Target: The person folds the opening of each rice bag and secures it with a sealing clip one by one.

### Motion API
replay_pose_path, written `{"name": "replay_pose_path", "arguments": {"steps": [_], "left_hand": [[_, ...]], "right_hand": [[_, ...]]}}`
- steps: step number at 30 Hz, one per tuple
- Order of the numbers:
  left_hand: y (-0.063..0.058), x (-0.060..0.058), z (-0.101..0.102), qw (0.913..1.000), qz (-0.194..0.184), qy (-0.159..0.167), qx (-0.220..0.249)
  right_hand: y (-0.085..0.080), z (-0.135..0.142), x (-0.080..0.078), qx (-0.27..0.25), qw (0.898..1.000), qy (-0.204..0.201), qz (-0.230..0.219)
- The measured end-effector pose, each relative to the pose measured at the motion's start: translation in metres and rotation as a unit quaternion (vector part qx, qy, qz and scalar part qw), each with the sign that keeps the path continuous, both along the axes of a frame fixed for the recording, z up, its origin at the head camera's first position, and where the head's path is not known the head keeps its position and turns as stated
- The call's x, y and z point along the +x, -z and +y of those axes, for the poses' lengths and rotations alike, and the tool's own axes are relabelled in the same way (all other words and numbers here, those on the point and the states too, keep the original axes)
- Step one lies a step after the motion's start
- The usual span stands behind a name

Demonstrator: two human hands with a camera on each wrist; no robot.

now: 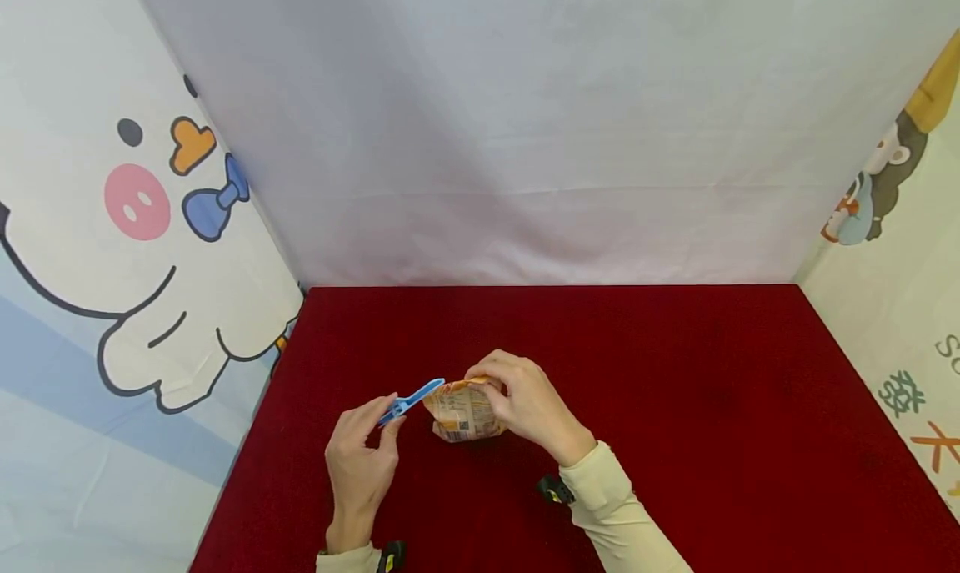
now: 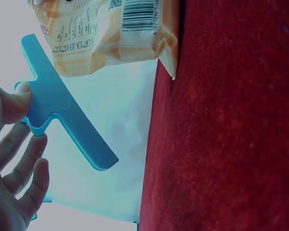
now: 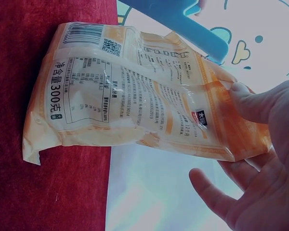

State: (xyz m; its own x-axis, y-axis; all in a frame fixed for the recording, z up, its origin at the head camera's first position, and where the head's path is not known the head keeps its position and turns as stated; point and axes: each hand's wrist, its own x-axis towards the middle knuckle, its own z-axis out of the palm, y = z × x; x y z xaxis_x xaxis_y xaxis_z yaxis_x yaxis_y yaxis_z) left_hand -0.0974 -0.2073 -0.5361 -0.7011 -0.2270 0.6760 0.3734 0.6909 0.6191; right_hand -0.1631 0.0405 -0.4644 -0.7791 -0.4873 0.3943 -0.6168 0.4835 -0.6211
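Observation:
A blue bag clip (image 2: pixel 62 101) is pinched between the thumb and fingers of my left hand (image 1: pixel 362 456). One end of the clip lies close to the upper left corner of an orange and white food bag (image 1: pixel 465 414); whether they touch I cannot tell. My right hand (image 1: pixel 532 402) pinches the bag's top edge, thumb on the printed side. In the right wrist view, the bag (image 3: pixel 111 91) shows a barcode, a QR code and printed text, and its lower end is against the red cloth.
A dark red cloth (image 1: pixel 675 389) covers the table. Behind it hangs a pale sheet (image 1: pixel 555 139). Cartoon-printed panels stand on the left (image 1: pixel 75 373) and right (image 1: pixel 885 306). Dark wrist devices sit at both cuffs.

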Motion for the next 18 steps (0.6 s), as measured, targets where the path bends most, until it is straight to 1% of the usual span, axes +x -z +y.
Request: {"name": "replay_pose_path", "arguments": {"steps": [2,9,16,18], "left_hand": [[0.0,-0.0002,-0.0001,1.0,0.003,0.001,-0.004],[0.0005,0.0001,-0.0004,0.9999,-0.005,0.007,-0.006],[0.0016,-0.0015,0.0005,0.9997,0.007,0.005,-0.021],[0.0015,-0.0009,0.0001,0.9998,0.002,0.005,-0.02]], "right_hand": [[0.0001,-0.0005,0.0001,0.0,1.0,0.001,0.001],[0.0003,-0.0009,0.0012,0.004,1.0,0.006,-0.007],[-0.0005,-0.0009,0.0018,0.005,1.0,0.01,-0.008],[-0.0007,-0.0011,0.0021,0.004,1.0,0.009,-0.008]]}}
